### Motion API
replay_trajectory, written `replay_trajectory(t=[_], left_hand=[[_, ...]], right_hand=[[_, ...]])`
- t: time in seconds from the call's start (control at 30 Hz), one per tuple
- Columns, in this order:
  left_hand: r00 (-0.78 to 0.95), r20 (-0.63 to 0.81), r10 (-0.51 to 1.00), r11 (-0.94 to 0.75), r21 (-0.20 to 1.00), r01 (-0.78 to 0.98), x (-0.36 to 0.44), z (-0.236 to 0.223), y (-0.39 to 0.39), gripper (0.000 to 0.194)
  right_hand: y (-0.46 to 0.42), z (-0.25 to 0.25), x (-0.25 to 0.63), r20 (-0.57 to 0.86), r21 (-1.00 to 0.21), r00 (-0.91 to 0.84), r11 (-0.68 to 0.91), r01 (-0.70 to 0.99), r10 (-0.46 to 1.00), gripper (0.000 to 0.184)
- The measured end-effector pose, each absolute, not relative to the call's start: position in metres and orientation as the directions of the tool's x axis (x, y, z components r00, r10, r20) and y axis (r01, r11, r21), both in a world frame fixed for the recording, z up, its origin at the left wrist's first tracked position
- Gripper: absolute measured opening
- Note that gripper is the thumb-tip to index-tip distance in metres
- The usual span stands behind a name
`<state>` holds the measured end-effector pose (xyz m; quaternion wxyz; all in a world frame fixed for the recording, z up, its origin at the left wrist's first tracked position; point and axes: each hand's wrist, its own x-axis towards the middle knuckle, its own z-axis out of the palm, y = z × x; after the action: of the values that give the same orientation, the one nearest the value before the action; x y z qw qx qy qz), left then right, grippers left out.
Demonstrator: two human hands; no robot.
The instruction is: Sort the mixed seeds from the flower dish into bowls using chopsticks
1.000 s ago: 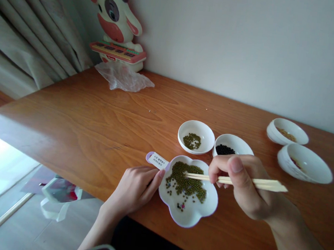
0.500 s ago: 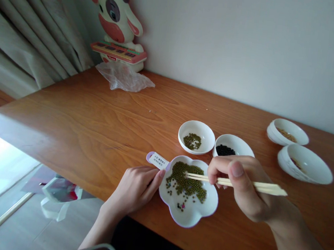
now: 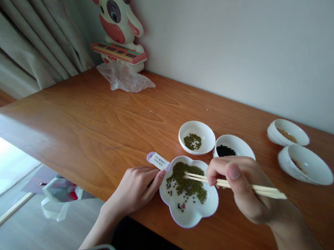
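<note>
A white flower-shaped dish (image 3: pixel 187 218) with a lilac rim and a labelled handle (image 3: pixel 158 161) rests near the table's front edge. Green mung beans (image 3: pixel 189 179) cover its far part, and a few dark and pink bits lie toward its near side. My left hand (image 3: pixel 139 187) is closed at the dish's left edge, thumb on the rim beside the handle. Between the fingers of my right hand (image 3: pixel 245 187) is a pair of chopsticks (image 3: pixel 223 182). Their tips reach into the beans; whether they pinch one is too small to tell.
Behind the dish stand a white bowl (image 3: pixel 209 137) of green beans and a bowl (image 3: pixel 244 147) of black beans, partly behind my right hand. Two bowls (image 3: pixel 319 167) with tan contents sit at right. A cow toy keyboard (image 3: pixel 119 52) and plastic bag (image 3: pixel 127 79) are at back left.
My right hand and the chopsticks have shifted very slightly, with the tips still among the beans. My left hand stays at the dish's edge.
</note>
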<state>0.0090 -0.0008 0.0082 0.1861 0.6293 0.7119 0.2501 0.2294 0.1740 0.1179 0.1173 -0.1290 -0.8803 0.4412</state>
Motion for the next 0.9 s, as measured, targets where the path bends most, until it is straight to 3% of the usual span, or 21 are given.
replay_trajectory(t=[0.9], left_hand=[[-0.138, 0.040, 0.990, 0.085, 0.605, 0.792, 0.0089, 0.0093, -0.0012, 0.043]], right_hand=[[0.1724, 0.1162, 0.2286, 0.131, -0.815, -0.919, 0.568, 0.113, 0.371, 0.061]])
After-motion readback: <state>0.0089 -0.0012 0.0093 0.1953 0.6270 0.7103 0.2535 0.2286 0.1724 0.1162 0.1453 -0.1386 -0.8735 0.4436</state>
